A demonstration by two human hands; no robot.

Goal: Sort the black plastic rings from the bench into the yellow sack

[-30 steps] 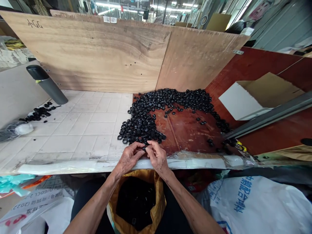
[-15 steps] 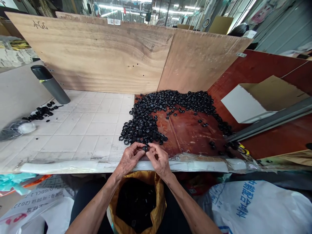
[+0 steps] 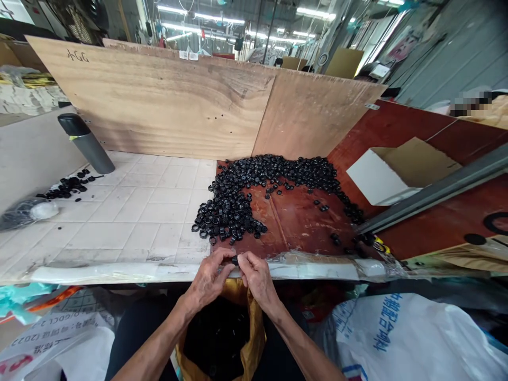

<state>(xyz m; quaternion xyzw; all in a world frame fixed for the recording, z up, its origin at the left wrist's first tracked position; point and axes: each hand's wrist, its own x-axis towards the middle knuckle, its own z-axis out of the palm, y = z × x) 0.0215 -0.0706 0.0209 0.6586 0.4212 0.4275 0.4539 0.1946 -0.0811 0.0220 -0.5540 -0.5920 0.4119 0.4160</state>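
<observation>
From where I stand, both forearms reach up from below the bench (image 3: 130, 211) and lean inward, elbows wide apart, so that the hands nearly meet just over its padded front edge (image 3: 119, 273). The left hand (image 3: 210, 275) is turned with its back up and outward, its forefinger stretched along the top and its thumb bent underneath, leaving a narrow gap behind the tips. The right hand (image 3: 256, 275) faces it, more bunched, its fingers curled close together and the thumb pressed in near them. Between the two sets of fingertips sits one small black piece (image 3: 234, 260), pinched from either side with the fingers almost closed; most of it is hidden, so I can't tell its shape. Just beyond the hands, a curving heap of black rings (image 3: 234, 206) lies partly on the reddish-brown surface (image 3: 297, 217) and spills onto the pale part at its left. Under the wrists a yellow bag (image 3: 257, 338) stands open between the person's legs, dark pieces inside it
</observation>
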